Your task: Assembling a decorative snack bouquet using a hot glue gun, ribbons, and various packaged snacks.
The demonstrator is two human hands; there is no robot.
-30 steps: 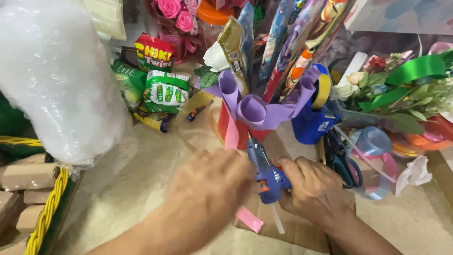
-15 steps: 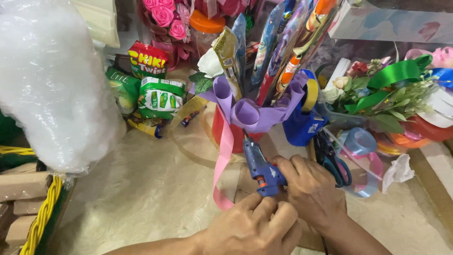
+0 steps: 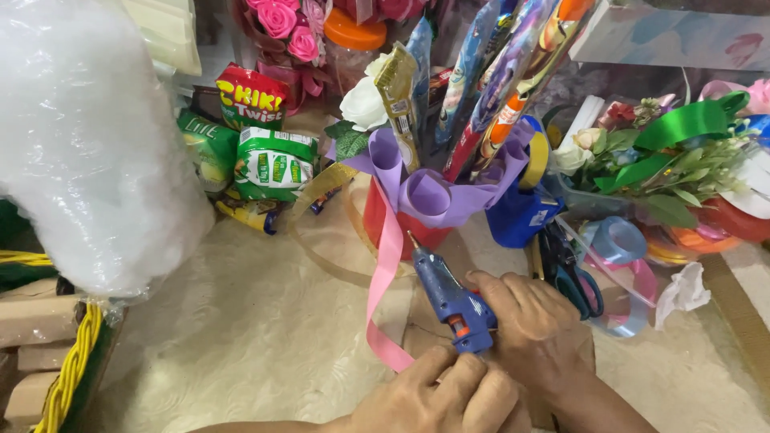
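Note:
My right hand (image 3: 536,330) grips a blue hot glue gun (image 3: 451,301), its nozzle pointing up and left toward a red pot (image 3: 383,224) wrapped in purple paper (image 3: 433,196) and filled with snack packets. A pink ribbon (image 3: 386,273) hangs from the pot and runs down to my left hand (image 3: 441,398), which is closed just below the glue gun, pinching the ribbon's lower end.
Snack bags (image 3: 273,164) lie at the back left beside a large bubble-wrap bundle (image 3: 88,136). Scissors (image 3: 565,269), ribbon rolls (image 3: 616,240), green ribbon and artificial flowers (image 3: 666,152) crowd the right. A yellow-rimmed basket (image 3: 68,369) sits at the lower left.
My left hand has drawn down toward the bottom edge, pulling the pink ribbon's end with it. The glue gun in my right hand has stayed near the red pot.

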